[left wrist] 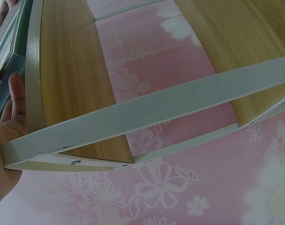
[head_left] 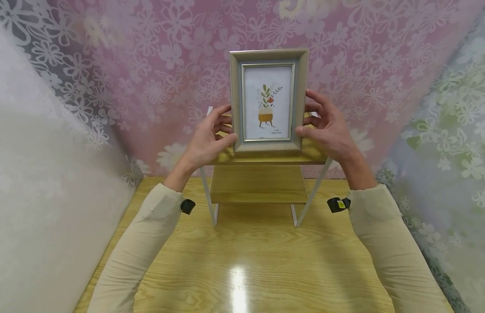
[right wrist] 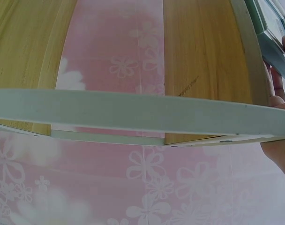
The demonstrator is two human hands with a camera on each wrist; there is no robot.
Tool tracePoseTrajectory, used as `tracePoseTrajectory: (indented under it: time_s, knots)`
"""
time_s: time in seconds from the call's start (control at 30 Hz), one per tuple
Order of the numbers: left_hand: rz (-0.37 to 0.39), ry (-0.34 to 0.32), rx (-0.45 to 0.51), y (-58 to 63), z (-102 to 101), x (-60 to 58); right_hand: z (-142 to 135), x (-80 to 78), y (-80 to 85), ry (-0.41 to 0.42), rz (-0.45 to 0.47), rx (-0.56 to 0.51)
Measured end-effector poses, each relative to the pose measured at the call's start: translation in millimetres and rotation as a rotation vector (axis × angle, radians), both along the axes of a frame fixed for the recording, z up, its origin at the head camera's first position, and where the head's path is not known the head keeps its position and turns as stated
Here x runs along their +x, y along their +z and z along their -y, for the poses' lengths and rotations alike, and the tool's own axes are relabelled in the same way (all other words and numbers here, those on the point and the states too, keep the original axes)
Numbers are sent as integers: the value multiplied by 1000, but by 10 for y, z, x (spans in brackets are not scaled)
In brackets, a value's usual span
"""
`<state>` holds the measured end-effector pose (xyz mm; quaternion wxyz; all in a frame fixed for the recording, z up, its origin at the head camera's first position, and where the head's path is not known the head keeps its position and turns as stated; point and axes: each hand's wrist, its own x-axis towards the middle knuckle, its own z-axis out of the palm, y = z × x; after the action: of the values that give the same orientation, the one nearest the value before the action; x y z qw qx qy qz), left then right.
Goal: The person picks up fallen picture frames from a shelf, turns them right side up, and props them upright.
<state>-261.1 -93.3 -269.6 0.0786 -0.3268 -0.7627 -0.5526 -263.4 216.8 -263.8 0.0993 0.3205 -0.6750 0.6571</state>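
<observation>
A picture frame (head_left: 235,100) with a beige border and a potted-plant print stands upright at the top of a small two-tier shelf (head_left: 258,184). Its left edge is gripped by my left hand (head_left: 211,137), thumb on the front and fingers at the side. My right hand (head_left: 329,128) holds the right edge in the same way. In the left wrist view, part of the frame (left wrist: 16,61) and my left hand (left wrist: 6,140) show at the left edge. The right wrist view has the frame's corner (right wrist: 273,54) and my right hand (right wrist: 279,93) at its right.
The shelf's white metal legs (head_left: 313,187) stand on a glossy wooden surface (head_left: 250,261). Behind is a pink floral wall (head_left: 168,78). A pale wall (head_left: 51,182) rises at the left and another floral wall (head_left: 453,152) at the right.
</observation>
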Motion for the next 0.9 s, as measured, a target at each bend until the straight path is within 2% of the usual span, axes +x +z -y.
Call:
tracePoseTrajectory:
  time_s: [0.13,0.37,0.57,0.9]
  knots:
    - [-7,1,-4,-5,12,1,2,-1,-10,17,0,-16]
    - [3,15,-42,201,-37,232,-2,-7,-6,34,-2,-31]
    - [-14,34,-63,240,-50,246,8,-9,3,2,25,-8]
    - [29,36,-67,220,-45,249,26,6,-19,-39,48,31]
